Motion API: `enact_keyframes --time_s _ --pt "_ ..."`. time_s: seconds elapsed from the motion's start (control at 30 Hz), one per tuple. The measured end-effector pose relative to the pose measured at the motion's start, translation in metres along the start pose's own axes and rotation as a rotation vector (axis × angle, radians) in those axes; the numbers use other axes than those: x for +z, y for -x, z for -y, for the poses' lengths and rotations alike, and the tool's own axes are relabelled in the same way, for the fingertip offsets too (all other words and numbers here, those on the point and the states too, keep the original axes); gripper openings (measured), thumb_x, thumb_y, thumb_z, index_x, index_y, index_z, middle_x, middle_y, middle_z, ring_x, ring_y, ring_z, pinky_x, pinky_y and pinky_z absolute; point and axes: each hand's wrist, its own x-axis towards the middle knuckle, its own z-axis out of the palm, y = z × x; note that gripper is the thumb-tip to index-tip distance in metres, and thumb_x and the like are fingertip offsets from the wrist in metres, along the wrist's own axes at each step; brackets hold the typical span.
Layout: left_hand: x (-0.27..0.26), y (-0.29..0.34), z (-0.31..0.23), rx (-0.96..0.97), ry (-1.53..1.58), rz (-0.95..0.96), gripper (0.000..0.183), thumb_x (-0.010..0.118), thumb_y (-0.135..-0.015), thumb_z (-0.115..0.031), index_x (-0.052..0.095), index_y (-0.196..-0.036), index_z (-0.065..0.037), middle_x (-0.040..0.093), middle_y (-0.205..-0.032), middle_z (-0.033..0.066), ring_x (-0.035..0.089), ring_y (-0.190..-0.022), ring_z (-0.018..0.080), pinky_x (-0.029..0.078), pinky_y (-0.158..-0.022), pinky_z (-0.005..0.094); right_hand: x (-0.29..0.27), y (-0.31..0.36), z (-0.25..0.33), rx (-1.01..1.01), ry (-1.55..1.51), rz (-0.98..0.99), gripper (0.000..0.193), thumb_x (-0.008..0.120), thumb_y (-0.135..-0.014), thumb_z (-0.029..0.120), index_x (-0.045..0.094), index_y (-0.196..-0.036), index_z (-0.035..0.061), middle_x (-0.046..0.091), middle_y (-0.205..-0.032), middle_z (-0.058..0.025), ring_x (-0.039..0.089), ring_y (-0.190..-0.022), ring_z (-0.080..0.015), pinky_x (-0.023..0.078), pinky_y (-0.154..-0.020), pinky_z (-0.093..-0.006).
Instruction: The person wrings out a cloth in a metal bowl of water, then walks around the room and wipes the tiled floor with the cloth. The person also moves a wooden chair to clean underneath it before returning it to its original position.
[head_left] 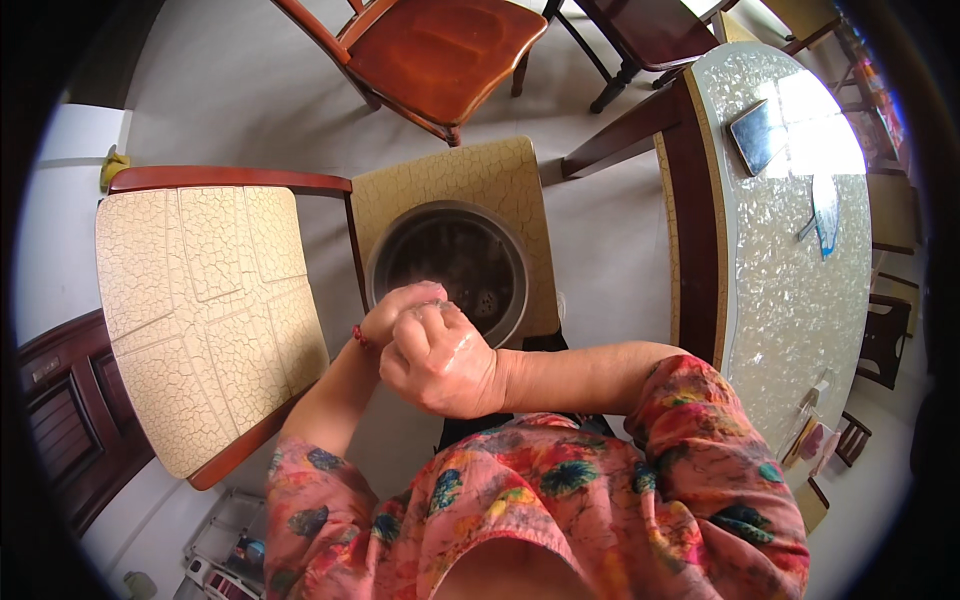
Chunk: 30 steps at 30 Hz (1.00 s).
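My two hands meet over a round metal bowl (497,262) holding dark contents, which stands on a cracked tan stool (450,175). My right hand (440,362) is curled into a wet fist, its forearm coming in from the right. My left hand (398,305), with a red band at the wrist, lies partly hidden behind the fist, and its fingertips pinch a small pale glossy piece (438,303) just above the bowl's near rim. What the right fist encloses is hidden.
A chair with a cracked cream seat (200,300) stands to the left. A pale speckled table (790,260) with a dark flat object curves along the right. Two brown wooden chairs (440,50) stand beyond the stool. Dark wooden furniture (60,400) is at the far left.
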Motion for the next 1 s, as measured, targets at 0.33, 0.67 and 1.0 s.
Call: enact_keyframes --time_s 0.33,0.67,1.0 --pt "0.026 -0.034 -0.033 -0.664 -0.04 -0.014 0.012 0.062 -0.081 -0.014 0.057 -0.08 -0.003 0.062 -0.073 0.0102 0.06 -0.067 0.0183 0.05 -0.062 0.0306 0.012 0.014 0.006 -0.192 -0.011 -0.014 0.019 0.056 -0.056 0.023 0.056 -0.064 0.0053 0.048 -0.066 -0.0101 0.049 -0.058 -0.0214 0.028 -0.044 -0.0296" --pt "0.017 -0.058 -0.003 -0.642 -0.493 0.154 0.014 0.063 -0.079 -0.012 0.061 -0.073 0.001 0.061 -0.066 0.0062 0.057 -0.063 0.012 0.047 -0.059 0.0264 0.055 0.046 0.011 -0.269 0.043 0.145 0.022 0.055 -0.061 0.028 0.06 -0.061 0.0061 0.051 -0.067 -0.0124 0.051 -0.059 -0.0273 0.037 -0.038 -0.0361" --pt "0.007 -0.082 0.057 -0.634 -1.072 0.224 0.019 0.065 -0.073 -0.017 0.066 -0.074 0.002 0.065 -0.067 0.0106 0.061 -0.066 0.0176 0.047 -0.065 0.0298 0.113 0.099 0.002 -0.259 0.005 0.3 0.019 0.057 -0.055 0.027 0.056 -0.058 0.0083 0.048 -0.066 -0.0062 0.051 -0.061 -0.0221 0.036 -0.039 -0.0341"
